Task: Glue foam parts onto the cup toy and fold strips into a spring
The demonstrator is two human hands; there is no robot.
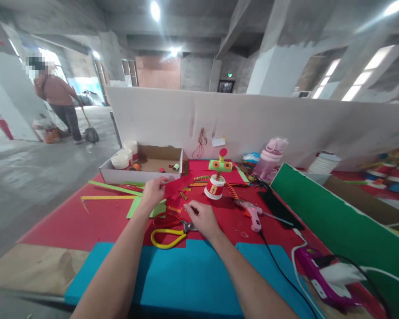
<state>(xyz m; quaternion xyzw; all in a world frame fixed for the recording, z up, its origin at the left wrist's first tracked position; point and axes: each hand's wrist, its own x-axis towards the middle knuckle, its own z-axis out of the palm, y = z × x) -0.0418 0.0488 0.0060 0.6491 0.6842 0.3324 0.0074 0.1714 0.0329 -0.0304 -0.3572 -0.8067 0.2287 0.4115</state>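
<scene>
My left hand [154, 193] pinches the edge of a piece of red paper [175, 186], lifted a little above the table. My right hand [202, 217] is closed just right of the paper, over the blades of a pair of scissors [168, 239] with one yellow and one red handle. Whether anything is between its fingertips I cannot make out. Behind it stands a paper-cup figure [214, 188] with a green tube head [220, 165] and folded-paper spring arms. Green paper [134, 208] lies beneath my left wrist.
A white box [133, 176] holds paper cups and small rolls at the back left. To the right lie a pink glue gun [252, 212], its cord, a black phone-like slab [279, 208] and a purple power strip [322, 283]. A green board [319, 199] borders the right side.
</scene>
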